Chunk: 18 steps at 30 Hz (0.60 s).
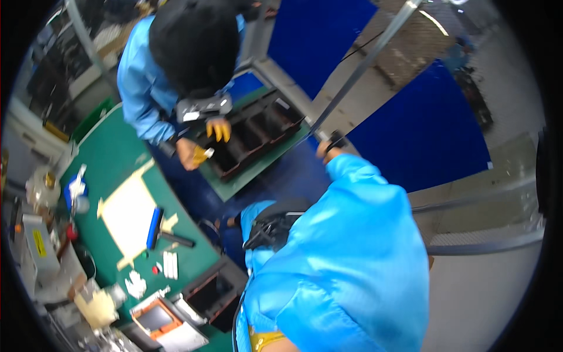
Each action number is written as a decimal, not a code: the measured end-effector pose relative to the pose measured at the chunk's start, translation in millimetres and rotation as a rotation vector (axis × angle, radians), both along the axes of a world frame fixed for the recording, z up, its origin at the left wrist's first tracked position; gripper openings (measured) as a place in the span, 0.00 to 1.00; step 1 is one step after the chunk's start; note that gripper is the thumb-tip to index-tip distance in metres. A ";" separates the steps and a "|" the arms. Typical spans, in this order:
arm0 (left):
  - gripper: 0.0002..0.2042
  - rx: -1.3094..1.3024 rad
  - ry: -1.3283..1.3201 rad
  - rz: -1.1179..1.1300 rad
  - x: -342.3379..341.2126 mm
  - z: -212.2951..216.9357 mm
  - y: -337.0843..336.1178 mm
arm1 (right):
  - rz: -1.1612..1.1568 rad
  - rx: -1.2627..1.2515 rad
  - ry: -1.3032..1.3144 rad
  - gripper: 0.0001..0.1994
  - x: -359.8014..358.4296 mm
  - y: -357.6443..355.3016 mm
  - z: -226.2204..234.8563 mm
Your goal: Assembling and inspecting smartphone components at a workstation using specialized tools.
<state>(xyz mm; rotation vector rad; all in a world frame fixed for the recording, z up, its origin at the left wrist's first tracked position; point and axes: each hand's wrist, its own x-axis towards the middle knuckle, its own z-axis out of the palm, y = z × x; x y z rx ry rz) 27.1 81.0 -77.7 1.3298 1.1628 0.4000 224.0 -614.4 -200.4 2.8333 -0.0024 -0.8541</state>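
Note:
My right hand point(326, 152) reaches up from a wide bright-blue sleeve point(352, 252). It is closed around a small black object point(335, 141) right beside a slanted metal pole point(363, 64). A scrap of yellow and skin at the bottom edge point(267, 339) may be my left hand; its fingers are hidden. A black strap or device point(271, 226) lies against my blue clothing.
A co-worker in a blue coat point(138, 82) bends over a black compartment tray point(252, 138), hands with yellow fingertips point(218, 129) at its edge. The green bench point(117, 152) carries a cream sheet point(129, 214), a blue-handled tool point(155, 227), small parts and boxes. Blue panels point(422, 135) stand behind.

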 end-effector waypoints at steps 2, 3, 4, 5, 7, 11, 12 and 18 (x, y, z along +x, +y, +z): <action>0.12 -0.002 0.067 0.152 -62.9 -10.6 -2.1 | -0.560 0.180 -0.422 0.20 23.0 80.3 150.0; 0.12 -0.013 0.097 0.185 -79.0 -18.4 -4.0 | -0.646 0.231 -0.275 0.20 34.9 83.2 164.8; 0.12 -0.015 0.138 0.234 -101.5 -25.9 -7.8 | -0.716 0.282 -0.125 0.19 48.6 90.9 169.5; 0.12 -0.016 0.183 0.290 -128.0 -31.7 -10.2 | -0.544 0.183 0.007 0.18 52.7 103.3 169.1; 0.12 -0.029 0.278 0.464 -198.9 -42.8 -26.4 | -0.496 0.142 0.086 0.17 65.2 143.0 170.2; 0.12 -0.042 0.443 0.868 -332.7 -62.0 -110.2 | -0.223 0.448 0.363 0.15 64.6 233.9 162.1; 0.12 -0.037 0.465 0.962 -356.0 -66.8 -136.0 | -0.219 0.437 0.487 0.13 65.1 266.2 164.0; 0.17 -0.021 0.521 1.436 -326.8 7.1 -206.8 | 0.537 0.810 0.437 0.08 66.3 436.7 210.2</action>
